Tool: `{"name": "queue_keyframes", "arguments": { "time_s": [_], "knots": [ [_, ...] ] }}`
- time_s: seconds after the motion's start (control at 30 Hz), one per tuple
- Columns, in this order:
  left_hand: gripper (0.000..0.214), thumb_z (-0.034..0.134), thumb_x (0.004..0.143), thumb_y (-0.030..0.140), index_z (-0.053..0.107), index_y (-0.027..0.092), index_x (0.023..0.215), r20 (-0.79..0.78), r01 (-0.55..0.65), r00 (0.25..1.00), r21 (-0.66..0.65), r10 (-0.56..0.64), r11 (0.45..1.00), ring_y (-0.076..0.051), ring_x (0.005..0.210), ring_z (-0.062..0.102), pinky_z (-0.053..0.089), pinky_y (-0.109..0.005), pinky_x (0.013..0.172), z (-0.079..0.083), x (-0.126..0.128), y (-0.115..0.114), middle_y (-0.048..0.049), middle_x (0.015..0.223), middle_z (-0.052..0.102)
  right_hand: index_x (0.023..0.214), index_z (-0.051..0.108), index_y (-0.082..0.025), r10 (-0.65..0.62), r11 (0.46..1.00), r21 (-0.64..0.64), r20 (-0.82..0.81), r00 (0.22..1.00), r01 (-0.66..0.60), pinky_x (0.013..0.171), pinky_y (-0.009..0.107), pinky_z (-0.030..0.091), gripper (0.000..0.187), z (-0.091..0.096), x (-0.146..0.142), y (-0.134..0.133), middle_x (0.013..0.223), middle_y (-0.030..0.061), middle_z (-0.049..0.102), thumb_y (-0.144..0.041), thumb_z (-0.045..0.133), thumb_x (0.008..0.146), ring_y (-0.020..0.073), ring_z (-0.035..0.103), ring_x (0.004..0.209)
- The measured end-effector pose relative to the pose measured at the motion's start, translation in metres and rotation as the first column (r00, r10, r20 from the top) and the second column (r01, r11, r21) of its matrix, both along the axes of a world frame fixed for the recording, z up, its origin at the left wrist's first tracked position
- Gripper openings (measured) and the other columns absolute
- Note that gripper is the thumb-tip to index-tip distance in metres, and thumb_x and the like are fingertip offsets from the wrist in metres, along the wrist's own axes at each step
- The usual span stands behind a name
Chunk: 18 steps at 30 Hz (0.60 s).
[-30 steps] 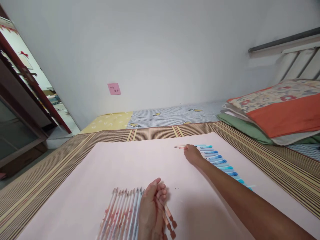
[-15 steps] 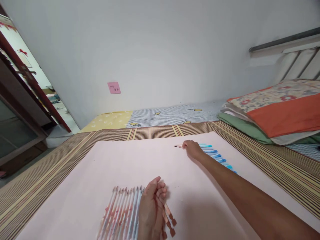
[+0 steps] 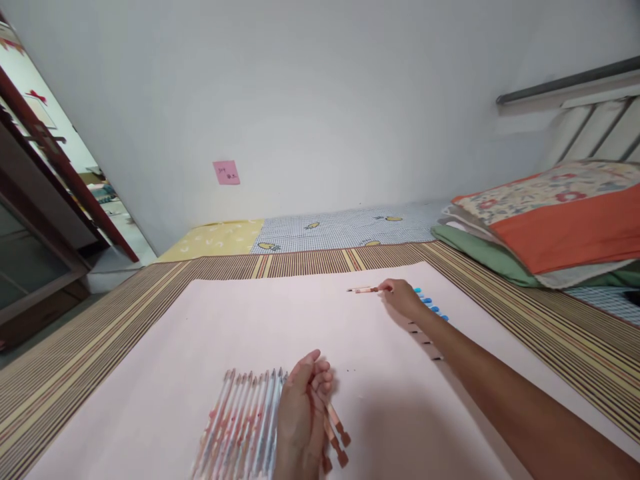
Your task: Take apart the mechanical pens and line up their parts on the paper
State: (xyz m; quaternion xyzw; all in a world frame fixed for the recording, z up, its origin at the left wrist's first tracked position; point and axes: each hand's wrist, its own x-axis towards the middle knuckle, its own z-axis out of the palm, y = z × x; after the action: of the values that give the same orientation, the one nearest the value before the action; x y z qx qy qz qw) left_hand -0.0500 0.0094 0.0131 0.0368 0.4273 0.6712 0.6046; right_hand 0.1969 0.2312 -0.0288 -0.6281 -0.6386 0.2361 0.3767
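Note:
A large pink sheet [image 3: 250, 333] covers a striped mat. My left hand [image 3: 303, 417] rests near the front edge, fingers curled round a few brown-capped pens [image 3: 336, 433]. Just left of it lies a row of several reddish and pale pens [image 3: 240, 427], side by side. My right hand [image 3: 403, 298] reaches far across the sheet and pinches the end of a pinkish pen [image 3: 364, 290] lying flat. Under and behind my right forearm runs a row of blue-capped pens [image 3: 431, 308], mostly hidden.
The striped mat [image 3: 550, 333] borders the sheet on all sides. Folded bedding and an orange pillow [image 3: 555, 227] are piled at the right. A checked sheet [image 3: 345, 230] and a yellow cloth [image 3: 215, 241] lie against the white wall. A doorway [image 3: 45, 187] opens at the left.
My right hand has shifted a little to the right along the far pen, now gripping its end. My forearm now hides more of the blue pens. The left hand has stayed put.

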Motion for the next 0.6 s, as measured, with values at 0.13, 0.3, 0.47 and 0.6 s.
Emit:
{"name": "queue_keyframes", "arguments": {
  "time_s": [0.13,0.3,0.47,0.6],
  "knots": [
    [0.015,0.056,0.090,0.005,0.071,0.005,0.087,0.007,0.019,1.000,0.016,-0.019,1.000,-0.009,0.053,0.063,0.054,-0.016,0.053,-0.001,0.001,-0.001,-0.0098,0.068,0.070,0.063,0.065,-0.017,0.086,0.995,-0.067,0.248,0.965,-0.071,0.069,0.028,0.037,0.014,-0.010,-0.011,-0.014,0.070,0.0061,0.066,-0.008,0.059,0.073,0.0205,0.060,0.075],
    [0.017,0.055,0.092,0.006,0.071,0.005,0.090,0.005,0.001,1.000,0.013,-0.001,1.000,-0.009,0.052,0.062,0.053,-0.016,0.051,0.000,-0.003,0.000,-0.0103,0.068,0.070,0.078,0.067,-0.015,0.101,0.993,-0.101,0.440,0.892,-0.062,0.066,0.028,0.030,0.014,-0.013,-0.026,-0.015,0.077,0.0088,0.068,-0.007,0.055,0.080,0.0196,0.058,0.075],
    [0.017,0.054,0.092,0.005,0.070,0.005,0.092,0.004,-0.013,1.000,0.012,0.013,1.000,-0.009,0.051,0.062,0.053,-0.016,0.050,0.004,-0.006,0.001,-0.0098,0.068,0.070,0.082,0.067,-0.016,0.083,0.996,-0.073,0.523,0.848,-0.053,0.066,0.027,0.030,0.018,-0.004,-0.038,-0.008,0.086,0.0084,0.069,-0.007,0.052,0.087,0.0180,0.059,0.079],
    [0.017,0.054,0.093,0.004,0.070,0.004,0.091,0.020,-0.014,1.000,0.012,0.013,1.000,-0.009,0.050,0.062,0.052,-0.016,0.048,0.005,-0.008,0.001,-0.0101,0.068,0.070,0.086,0.066,-0.018,0.029,0.999,-0.051,0.531,0.847,-0.003,0.064,0.027,0.030,0.018,0.000,-0.049,-0.004,0.089,0.0081,0.069,-0.009,0.051,0.091,0.0177,0.059,0.078]
  ]
}}
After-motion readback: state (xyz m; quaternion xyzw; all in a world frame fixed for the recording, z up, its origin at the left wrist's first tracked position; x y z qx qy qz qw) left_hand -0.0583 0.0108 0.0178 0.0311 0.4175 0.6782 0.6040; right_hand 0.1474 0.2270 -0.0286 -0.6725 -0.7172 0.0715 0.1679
